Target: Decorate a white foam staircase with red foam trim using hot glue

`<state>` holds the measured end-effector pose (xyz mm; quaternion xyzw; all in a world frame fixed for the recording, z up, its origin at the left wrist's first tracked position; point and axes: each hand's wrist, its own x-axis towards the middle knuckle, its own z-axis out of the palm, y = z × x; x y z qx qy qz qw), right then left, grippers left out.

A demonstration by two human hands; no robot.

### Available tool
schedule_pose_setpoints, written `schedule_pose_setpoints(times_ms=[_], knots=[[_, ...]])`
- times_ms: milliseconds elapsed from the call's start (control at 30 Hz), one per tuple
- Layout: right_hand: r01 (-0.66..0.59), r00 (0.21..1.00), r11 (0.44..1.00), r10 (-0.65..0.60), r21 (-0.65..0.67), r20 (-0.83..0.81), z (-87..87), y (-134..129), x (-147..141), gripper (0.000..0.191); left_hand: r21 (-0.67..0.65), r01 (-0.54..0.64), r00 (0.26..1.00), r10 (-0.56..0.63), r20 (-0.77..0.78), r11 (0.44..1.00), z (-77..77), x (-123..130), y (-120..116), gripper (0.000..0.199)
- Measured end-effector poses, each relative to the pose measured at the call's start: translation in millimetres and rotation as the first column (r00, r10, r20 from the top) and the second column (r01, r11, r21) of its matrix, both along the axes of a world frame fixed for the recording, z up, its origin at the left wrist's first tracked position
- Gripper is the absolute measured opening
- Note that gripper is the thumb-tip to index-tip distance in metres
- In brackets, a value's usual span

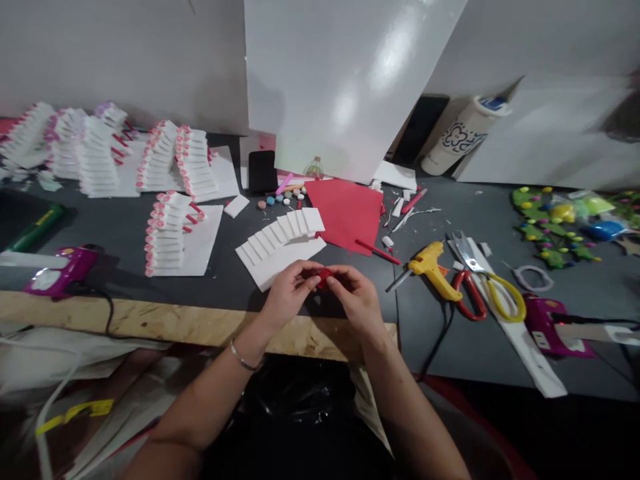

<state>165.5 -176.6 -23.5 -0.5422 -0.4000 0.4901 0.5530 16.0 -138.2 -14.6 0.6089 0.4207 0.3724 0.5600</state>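
My left hand [290, 291] and my right hand [353, 293] meet near the table's front edge, fingers and thumbs pinching a small red piece [324, 277] between them. The fingertips partly cover it, so its shape is unclear. Just beyond my hands lies a fan of stepped white strips [280, 233] on a white sheet [283, 265]. A red sheet [345, 213] rests behind, with a thin red stick [383, 253] across its lower corner. Left of these, a white stepped piece with pink round ends [170, 233] lies on another white sheet [213, 240].
On the right are a yellow glue gun [433, 270], scissors [483, 280], a purple device [550, 323] and green decorations [547, 227]. A white tumbler [457, 140] leans at the back. More stepped pieces [97, 157] and a second purple device [63, 270] stand left.
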Motion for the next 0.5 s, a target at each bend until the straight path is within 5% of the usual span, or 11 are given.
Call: schedule_pose_setpoints(times_ms=[200,500], knots=[[0.067,0.989,0.997,-0.072,0.037,0.131,-4.6,0.4,0.7,0.020,0.061,0.020,0.999,-0.018,-0.043,0.998,-0.3,4.2,-1.4,0.022],[-0.103,0.944,0.992,0.074,0.073,0.323,-5.4,-4.2,2.4,0.017,0.268,0.122,0.926,-0.012,-0.378,0.956,5.5,-3.2,2.3,0.023]])
